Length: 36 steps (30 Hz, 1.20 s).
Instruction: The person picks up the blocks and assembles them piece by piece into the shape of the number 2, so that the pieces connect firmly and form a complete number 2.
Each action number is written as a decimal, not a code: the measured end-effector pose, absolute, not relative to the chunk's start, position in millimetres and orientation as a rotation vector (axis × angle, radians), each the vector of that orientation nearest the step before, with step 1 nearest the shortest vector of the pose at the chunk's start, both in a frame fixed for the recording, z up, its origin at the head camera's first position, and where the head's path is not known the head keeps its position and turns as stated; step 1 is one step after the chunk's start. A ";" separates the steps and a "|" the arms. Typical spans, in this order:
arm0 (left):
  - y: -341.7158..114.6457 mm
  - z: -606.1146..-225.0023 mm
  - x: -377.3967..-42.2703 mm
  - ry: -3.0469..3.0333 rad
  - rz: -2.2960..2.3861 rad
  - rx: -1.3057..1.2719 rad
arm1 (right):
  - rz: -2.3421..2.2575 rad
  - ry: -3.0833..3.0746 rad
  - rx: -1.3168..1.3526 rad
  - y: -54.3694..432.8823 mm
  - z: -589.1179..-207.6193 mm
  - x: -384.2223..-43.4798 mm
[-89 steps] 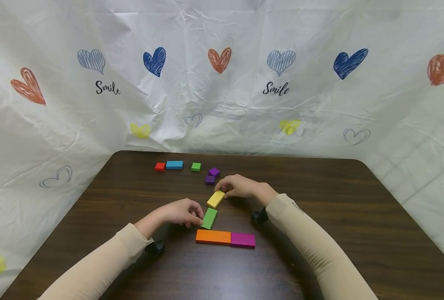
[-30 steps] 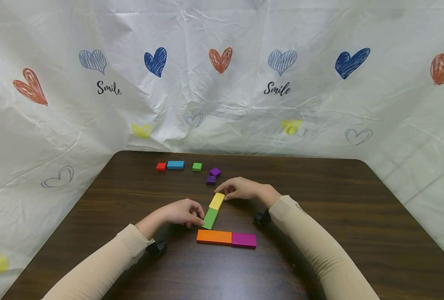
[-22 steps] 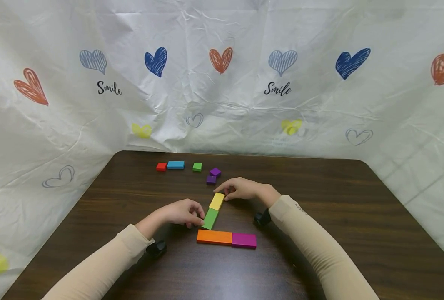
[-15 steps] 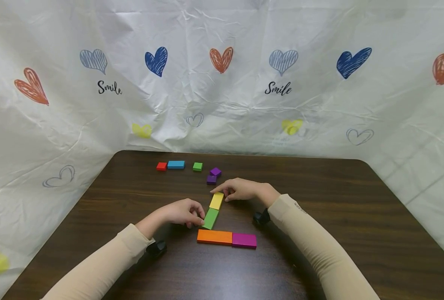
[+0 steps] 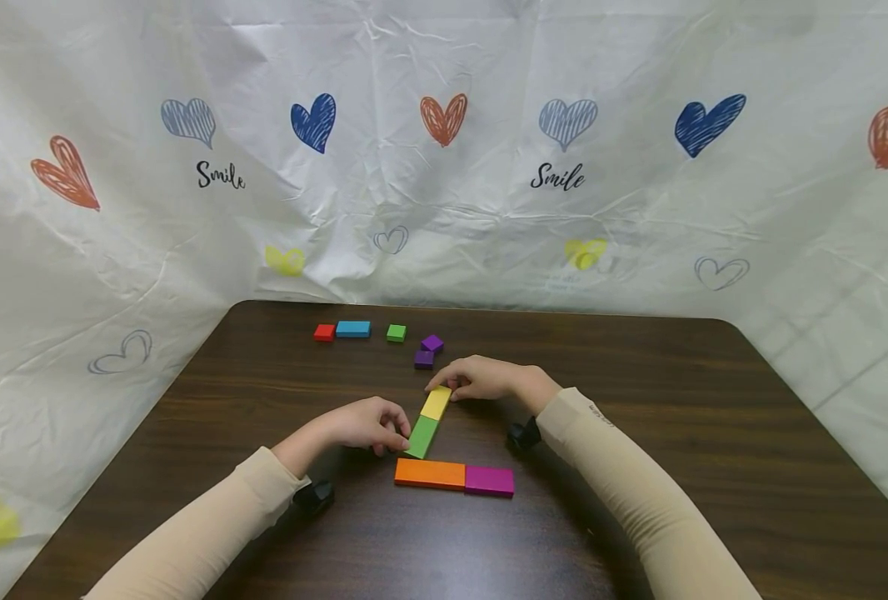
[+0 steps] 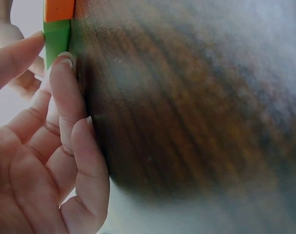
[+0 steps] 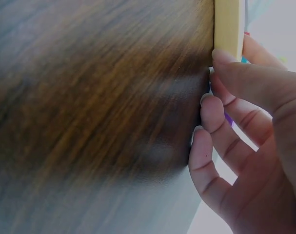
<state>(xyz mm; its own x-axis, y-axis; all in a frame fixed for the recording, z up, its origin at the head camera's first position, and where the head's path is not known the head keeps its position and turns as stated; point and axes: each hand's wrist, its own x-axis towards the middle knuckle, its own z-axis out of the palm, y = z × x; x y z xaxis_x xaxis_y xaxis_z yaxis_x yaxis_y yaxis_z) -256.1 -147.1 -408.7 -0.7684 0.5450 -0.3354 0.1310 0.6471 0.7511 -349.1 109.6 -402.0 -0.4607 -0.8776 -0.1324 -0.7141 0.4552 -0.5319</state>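
Observation:
In the head view my left hand holds the green rectangular block at its left side and near end. The left wrist view shows the thumb and a fingertip on the green block, beyond which is the orange block. My right hand pinches the far end of the yellow block, index finger at its far edge and thumb on its right side. The yellow block shows above the thumb in the right wrist view. Yellow and green meet end to end in a slanted line.
Just in front, the orange block and a magenta block lie end to end. Toward the back of the dark wooden table are a red block, a blue block, a small green block and two purple blocks.
Since three seconds ago the yellow block has turned slightly and now lines up flush with the green block. The right index finger shifted left along its far end, then back. The left hand stays put.

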 end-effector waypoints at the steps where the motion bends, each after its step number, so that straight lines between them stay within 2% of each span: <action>1: -147.1 -408.9 -256.2 2.317 0.998 0.526 | -0.574 2.321 -1.341 109.7 -402.0 -349.1; 36: -141.4 -402.8 -268.6 2.338 0.948 0.457 | -0.684 2.385 -1.216 119.3 -396.8 -347.4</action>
<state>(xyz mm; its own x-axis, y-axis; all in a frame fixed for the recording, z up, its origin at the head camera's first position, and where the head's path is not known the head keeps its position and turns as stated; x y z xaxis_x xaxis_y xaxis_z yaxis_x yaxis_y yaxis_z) -268.6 -141.4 -402.8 -0.7795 0.5007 -0.3764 0.0970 0.6901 0.7172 -347.4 119.3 -396.8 -0.5554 -0.8244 -0.1091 -0.6413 0.5082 -0.5749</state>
